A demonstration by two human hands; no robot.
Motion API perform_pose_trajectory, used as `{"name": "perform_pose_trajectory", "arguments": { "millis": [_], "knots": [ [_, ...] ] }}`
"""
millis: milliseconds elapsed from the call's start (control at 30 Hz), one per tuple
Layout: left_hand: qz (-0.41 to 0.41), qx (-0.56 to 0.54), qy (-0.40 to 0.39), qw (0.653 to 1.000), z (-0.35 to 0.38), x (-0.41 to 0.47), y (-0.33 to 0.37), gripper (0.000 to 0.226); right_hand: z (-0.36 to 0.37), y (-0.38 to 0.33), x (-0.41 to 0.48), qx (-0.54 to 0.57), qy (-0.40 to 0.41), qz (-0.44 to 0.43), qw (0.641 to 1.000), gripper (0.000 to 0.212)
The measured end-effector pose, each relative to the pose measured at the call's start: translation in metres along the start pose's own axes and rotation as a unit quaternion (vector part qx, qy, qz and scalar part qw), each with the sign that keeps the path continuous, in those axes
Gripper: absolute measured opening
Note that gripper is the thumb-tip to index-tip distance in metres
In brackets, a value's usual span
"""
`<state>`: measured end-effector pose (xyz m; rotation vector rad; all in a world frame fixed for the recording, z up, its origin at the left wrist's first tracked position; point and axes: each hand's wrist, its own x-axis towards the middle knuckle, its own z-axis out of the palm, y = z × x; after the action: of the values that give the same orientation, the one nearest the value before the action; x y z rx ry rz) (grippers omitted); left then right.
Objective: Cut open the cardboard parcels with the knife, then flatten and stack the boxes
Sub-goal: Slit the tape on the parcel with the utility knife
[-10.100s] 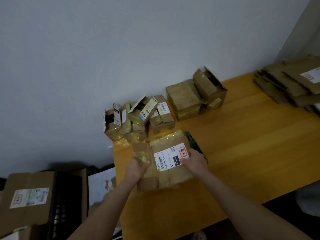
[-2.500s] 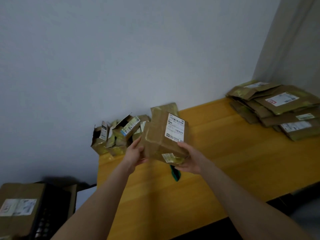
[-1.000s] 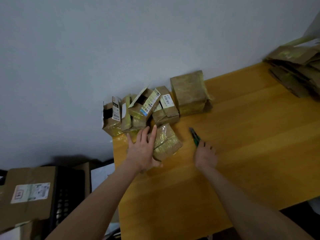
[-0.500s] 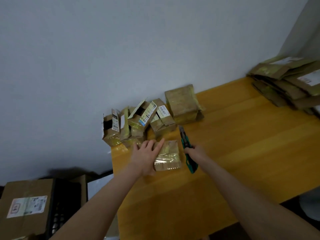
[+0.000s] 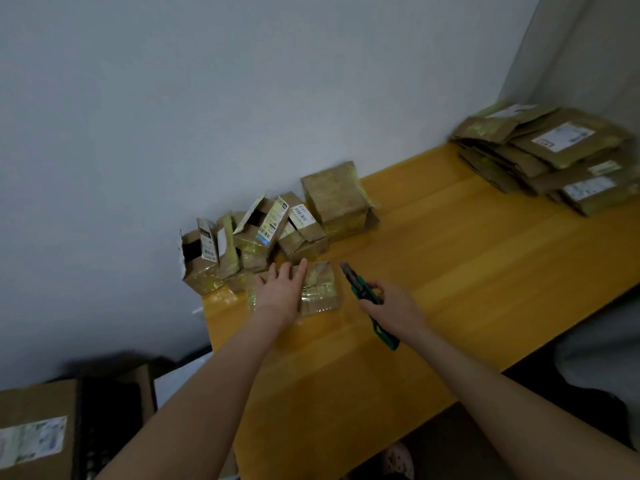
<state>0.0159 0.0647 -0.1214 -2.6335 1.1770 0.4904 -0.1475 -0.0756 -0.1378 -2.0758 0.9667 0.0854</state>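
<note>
A small brown parcel (image 5: pixel 320 289), wrapped in shiny clear tape, lies flat on the bench (image 5: pixel 450 271). The left hand (image 5: pixel 282 292) is pressed flat over its 9 o'clock half. Just beside it at 3 o'clock, the right hand (image 5: pixel 394 310) grips a green-handled knife (image 5: pixel 363 292), its dark tip pointing to 11 o'clock. At the parcel's 11 o'clock several small boxes (image 5: pixel 249 237) huddle with flaps open. A bigger box (image 5: pixel 334 199), taped, sits at 1 o'clock. Well off at 2 o'clock lies a stack of flattened boxes (image 5: pixel 554 157).
</note>
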Motion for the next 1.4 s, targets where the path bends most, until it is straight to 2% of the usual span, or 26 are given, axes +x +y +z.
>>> {"name": "perform_pose_trajectory", "arguments": {
  "millis": [333, 533, 667, 1167, 1233, 1300, 1367, 1400],
  "knots": [
    [0.001, -0.003, 0.009, 1.0, 0.002, 0.0, 0.0, 0.121, -0.009, -0.009, -0.009, -0.222, 0.007, -0.088, 0.971, 0.038],
    [-0.002, 0.0, 0.018, 1.0, 0.006, -0.001, 0.002, 0.119, -0.013, -0.007, -0.007, -0.13, -0.039, -0.089, 0.987, 0.042],
    [-0.002, 0.005, 0.021, 1.0, 0.008, -0.002, 0.002, 0.119, -0.014, -0.004, -0.015, -0.112, -0.059, -0.098, 0.987, 0.042],
    [0.003, 0.024, 0.013, 1.0, 0.005, -0.004, 0.004, 0.121, -0.014, 0.0, -0.038, -0.233, -0.087, -0.114, 0.962, 0.046],
    [0.003, 0.022, 0.011, 1.0, 0.005, -0.004, 0.004, 0.121, -0.019, 0.001, -0.036, -0.218, -0.102, -0.096, 0.966, 0.046],
    [-0.009, 0.019, 0.01, 1.0, 0.004, -0.002, 0.003, 0.121, -0.021, 0.003, -0.031, -0.149, -0.099, -0.062, 0.982, 0.041],
    [-0.028, 0.004, 0.007, 1.0, 0.002, -0.002, 0.004, 0.12, -0.017, 0.007, -0.029, -0.022, -0.053, -0.001, 0.998, 0.021],
    [-0.041, -0.009, 0.011, 0.999, 0.0, -0.003, 0.006, 0.119, -0.014, 0.007, -0.029, 0.056, -0.025, 0.031, 0.998, 0.018]
  ]
}}
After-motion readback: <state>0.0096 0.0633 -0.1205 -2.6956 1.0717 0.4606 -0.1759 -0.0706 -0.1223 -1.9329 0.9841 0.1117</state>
